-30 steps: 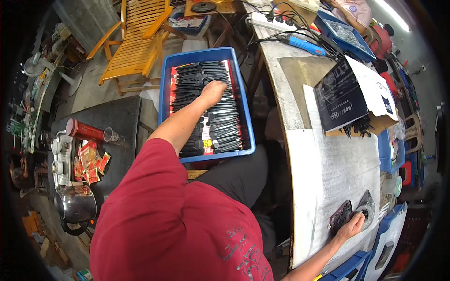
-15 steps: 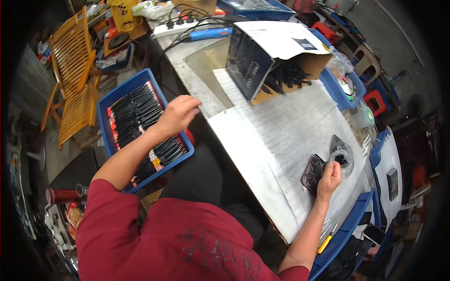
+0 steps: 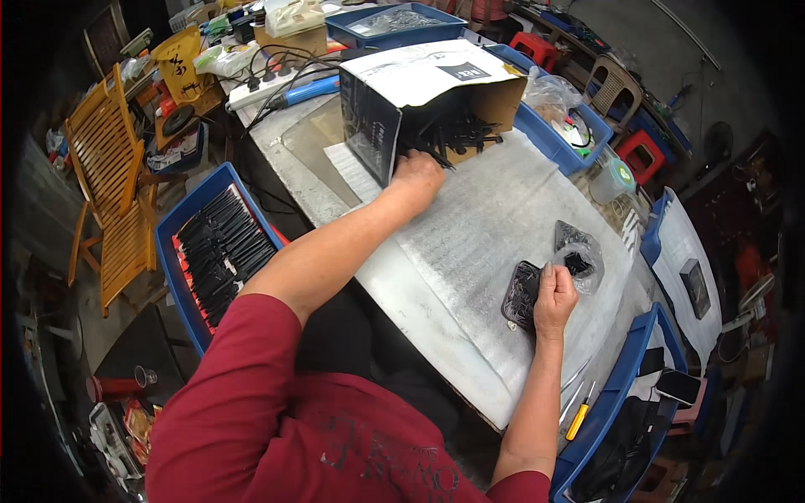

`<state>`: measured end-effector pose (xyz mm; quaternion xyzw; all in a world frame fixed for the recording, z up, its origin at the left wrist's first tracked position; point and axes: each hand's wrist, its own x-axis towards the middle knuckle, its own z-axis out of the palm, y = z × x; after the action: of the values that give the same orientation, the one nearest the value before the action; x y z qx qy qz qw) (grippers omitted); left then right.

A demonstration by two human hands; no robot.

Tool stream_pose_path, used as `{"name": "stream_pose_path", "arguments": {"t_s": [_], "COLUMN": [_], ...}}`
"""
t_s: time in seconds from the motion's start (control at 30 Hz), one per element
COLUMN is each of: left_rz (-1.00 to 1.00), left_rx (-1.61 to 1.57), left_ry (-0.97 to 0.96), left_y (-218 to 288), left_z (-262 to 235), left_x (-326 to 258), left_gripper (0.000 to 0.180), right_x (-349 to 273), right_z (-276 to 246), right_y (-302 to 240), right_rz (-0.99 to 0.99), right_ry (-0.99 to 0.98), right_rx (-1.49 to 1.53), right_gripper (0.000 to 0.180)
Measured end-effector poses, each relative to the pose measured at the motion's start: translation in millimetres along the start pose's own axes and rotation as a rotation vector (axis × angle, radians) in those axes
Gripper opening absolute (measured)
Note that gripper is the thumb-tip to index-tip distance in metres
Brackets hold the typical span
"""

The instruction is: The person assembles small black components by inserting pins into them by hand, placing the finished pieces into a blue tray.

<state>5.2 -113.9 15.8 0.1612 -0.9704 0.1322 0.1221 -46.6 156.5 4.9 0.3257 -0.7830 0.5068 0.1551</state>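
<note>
My left hand [image 3: 418, 178] reaches to the open front of a cardboard box [image 3: 373, 126] lying on its side. Its fingers are curled at the loose thin black parts [image 3: 461, 137] spilling from the box, and one part shows at the fingertips. Further right, my right hand [image 3: 555, 300] is closed in a pinch, and whatever it holds is too small to make out. It is beside a dark shallow tray [image 3: 521, 293] of small shiny pieces. Just beyond lies a clear plastic bag [image 3: 587, 272] with small black pieces inside.
A blue bin [image 3: 170, 251] with rows of black parts stands left of the table [image 3: 394, 289]. At the right edge are a blue tray [image 3: 587, 444] and a yellow-handled screwdriver [image 3: 577, 419]. Behind the box lie a power strip [image 3: 260, 90] and a blue tool [image 3: 310, 90].
My left hand has moved from above the blue bin right to the box's opening. My right hand stays pinched beside the dark tray. The whole view has shifted somewhat.
</note>
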Motion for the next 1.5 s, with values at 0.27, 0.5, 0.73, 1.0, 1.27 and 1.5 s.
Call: {"name": "stream_pose_path", "arguments": {"t_s": [0.27,0.5,0.73,1.0,1.27,1.5], "left_rz": [-0.088,0.007,0.198,0.130,0.044,0.099], "left_rx": [-0.107,-0.131,-0.318,-1.295,-1.820,-1.855], "left_ry": [-0.114,0.019,0.276,0.175,-0.100,-0.172], "left_y": [-7.5,-9.3,2.5,78.2,104.9,101.8], "left_z": [-1.2,11.0,5.2,-38.0,-10.4,-3.8], "left_x": [17.3,13.1,7.1,-18.0,-21.5,-22.9], "left_gripper": [0.019,0.022,0.016,0.009,0.012,0.017], "right_x": [1.4,1.2,5.4,7.0,10.7,12.1], "right_z": [-0.6,-2.4,-6.2,-14.0,-29.3,-33.2], "right_y": [4.6,7.0,15.0,22.4,28.0,10.9], "right_rz": [0.011,0.022,0.039,0.191,0.234,0.180], "right_ry": [0.011,0.026,0.090,0.081,-0.073,-0.357], "right_rx": [0.032,0.016,0.045,0.143,0.029,-0.181], "right_gripper": [0.020,0.021,0.023,0.024,0.015,0.012]}}
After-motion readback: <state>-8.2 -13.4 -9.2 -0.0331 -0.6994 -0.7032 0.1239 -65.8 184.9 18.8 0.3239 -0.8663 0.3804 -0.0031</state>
